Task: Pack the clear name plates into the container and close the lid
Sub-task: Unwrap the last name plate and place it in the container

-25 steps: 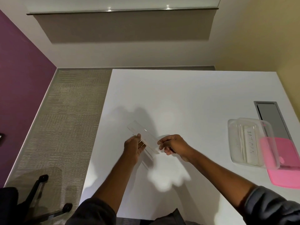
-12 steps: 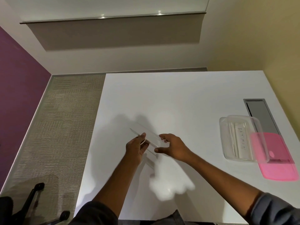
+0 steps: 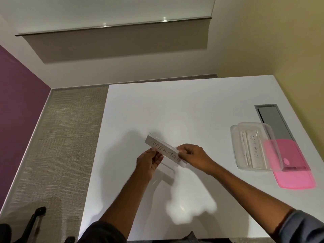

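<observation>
Your fingers [image 3: 181,151] on both the left hand [image 3: 149,161] and right hand [image 3: 194,156] are gripping the SUPERMAN name plate [image 3: 164,151] above the bench [image 3: 175,106], well left of the container [image 3: 234,146].

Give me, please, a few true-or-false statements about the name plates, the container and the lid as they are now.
1. Both hands hold the SUPERMAN name plate. True: left hand, right hand.
2. The clear container is empty. False: a BATMAN name plate lies in it.
3. The pink lid is on the container. False: it lies on the table, partly under the container.
4. The container stands to the person's right. True.
</observation>
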Available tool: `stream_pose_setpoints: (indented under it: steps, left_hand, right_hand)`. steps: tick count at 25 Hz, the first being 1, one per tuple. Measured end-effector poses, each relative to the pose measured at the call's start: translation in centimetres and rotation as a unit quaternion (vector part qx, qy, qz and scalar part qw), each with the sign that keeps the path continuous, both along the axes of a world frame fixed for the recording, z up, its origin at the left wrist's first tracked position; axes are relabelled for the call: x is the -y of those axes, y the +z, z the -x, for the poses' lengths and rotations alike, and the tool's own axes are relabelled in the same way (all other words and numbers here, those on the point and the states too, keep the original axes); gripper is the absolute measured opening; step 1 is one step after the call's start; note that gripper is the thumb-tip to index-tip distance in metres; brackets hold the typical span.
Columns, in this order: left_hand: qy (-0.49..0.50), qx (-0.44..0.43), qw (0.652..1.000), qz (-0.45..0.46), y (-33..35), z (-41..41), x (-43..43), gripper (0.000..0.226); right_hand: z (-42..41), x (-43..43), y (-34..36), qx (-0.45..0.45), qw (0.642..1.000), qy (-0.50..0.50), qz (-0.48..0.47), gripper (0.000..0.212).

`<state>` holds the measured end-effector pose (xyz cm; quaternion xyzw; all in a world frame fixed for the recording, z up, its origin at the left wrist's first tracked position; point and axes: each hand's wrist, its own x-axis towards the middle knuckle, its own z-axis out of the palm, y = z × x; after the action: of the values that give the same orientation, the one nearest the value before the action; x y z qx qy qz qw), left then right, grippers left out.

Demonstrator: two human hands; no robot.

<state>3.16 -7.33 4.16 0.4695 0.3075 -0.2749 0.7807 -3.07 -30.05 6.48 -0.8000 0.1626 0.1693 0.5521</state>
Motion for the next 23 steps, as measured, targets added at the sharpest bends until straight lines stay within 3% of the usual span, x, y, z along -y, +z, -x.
stream_pose_setpoints:
  steps: [6,11,14,15,19,23]
  left_hand:
    - [-0.025,0.013,1.0,-0.008,0.7,0.4,2.1,0.022]
    - [-0.075,0.02,0.996,-0.038,1.2,0.8,4.8,0.018]
    - [-0.107,0.029,0.993,-0.037,1.5,1.5,6.9,0.02]
    - [-0.114,0.03,0.992,-0.038,1.5,1.7,7.6,0.021]
    - [-0.144,0.029,0.988,-0.043,1.6,2.3,10.0,0.02]
    - [-0.165,0.03,0.984,-0.061,1.6,2.6,12.7,0.019]
  right_hand:
    - [0.9,2.1,0.3,-0.022,0.997,-0.038,-0.064,0.02]
    - [1.7,4.8,0.0,-0.057,0.995,-0.045,-0.071,0.071]
    - [2.1,6.6,-0.1,-0.062,0.995,-0.034,-0.065,0.085]
    - [2.3,7.2,0.0,-0.061,0.995,-0.034,-0.071,0.082]
    - [3.1,9.5,0.9,-0.072,0.991,-0.064,-0.096,0.036]
    - [4.2,12.4,1.5,-0.09,0.983,-0.069,-0.146,0.035]
